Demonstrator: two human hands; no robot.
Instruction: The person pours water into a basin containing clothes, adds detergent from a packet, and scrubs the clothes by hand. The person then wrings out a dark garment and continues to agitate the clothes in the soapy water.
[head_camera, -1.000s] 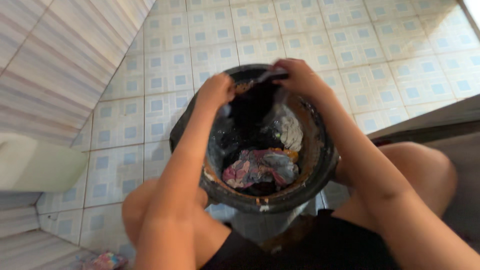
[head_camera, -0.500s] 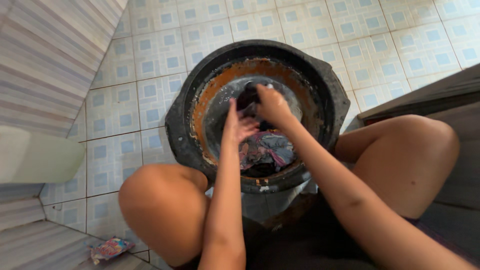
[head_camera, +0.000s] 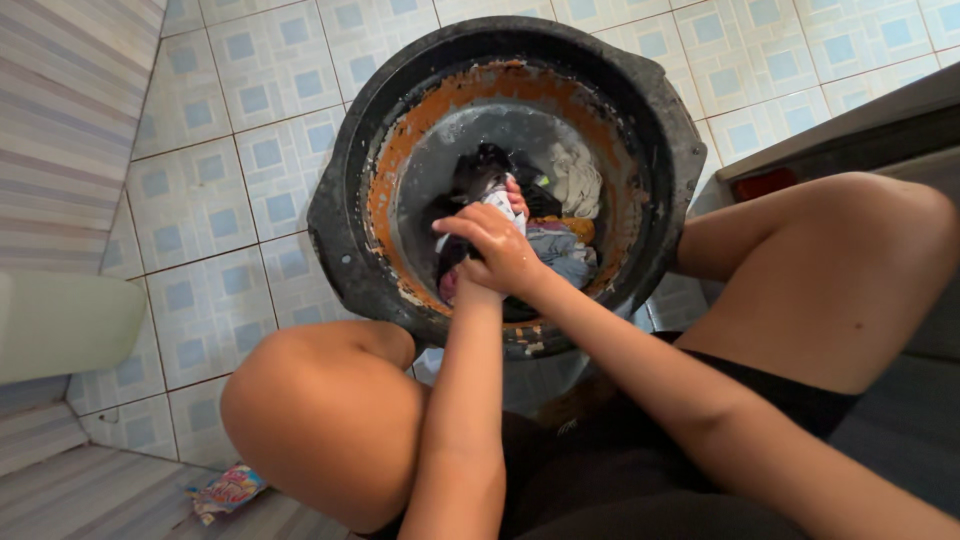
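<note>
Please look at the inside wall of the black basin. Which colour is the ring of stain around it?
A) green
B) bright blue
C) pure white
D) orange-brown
D: the black basin has an orange-brown stain ring round its inner wall, above the wet clothes where the right hand and left hand are pressed together.

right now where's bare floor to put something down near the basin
Bare tile lies left of the black basin, toward the striped wall, and beyond its far rim at top right. Inside, clothes and both hands, right hand over left hand, crowd it. A wrapper lies by the knee.
</note>
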